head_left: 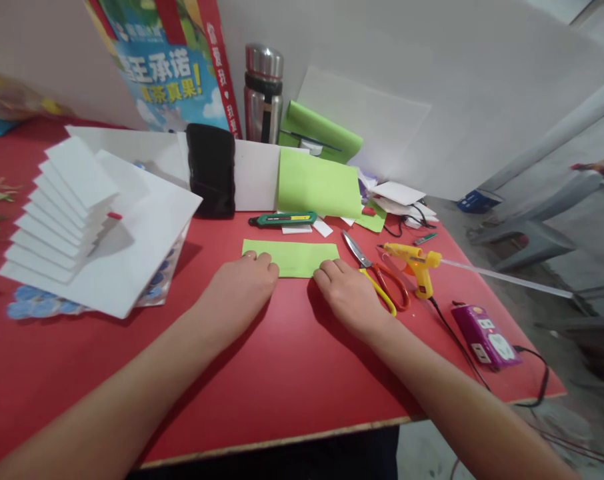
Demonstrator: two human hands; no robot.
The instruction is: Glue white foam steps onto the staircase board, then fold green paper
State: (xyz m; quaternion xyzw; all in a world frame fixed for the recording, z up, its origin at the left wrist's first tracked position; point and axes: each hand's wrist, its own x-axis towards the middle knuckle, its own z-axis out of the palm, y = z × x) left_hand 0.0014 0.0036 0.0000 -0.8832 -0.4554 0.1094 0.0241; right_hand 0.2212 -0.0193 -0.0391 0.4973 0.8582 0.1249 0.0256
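A folded strip of light green paper (295,255) lies flat on the red table (282,360). My left hand (242,287) rests on its near left corner with the fingers curled together onto the paper's edge. My right hand (349,293) presses the near right corner the same way, fingers bent down on the edge. Both hands lie palm down. Just right of my right hand lie scissors (379,273) with red and yellow handles.
A yellow glue gun (417,263) and a purple power strip (485,335) sit at the right. A green utility knife (282,219), a black phone (211,170), a steel flask (263,93) and more green sheets (318,183) stand behind. Stacked white foam pieces (77,213) fill the left.
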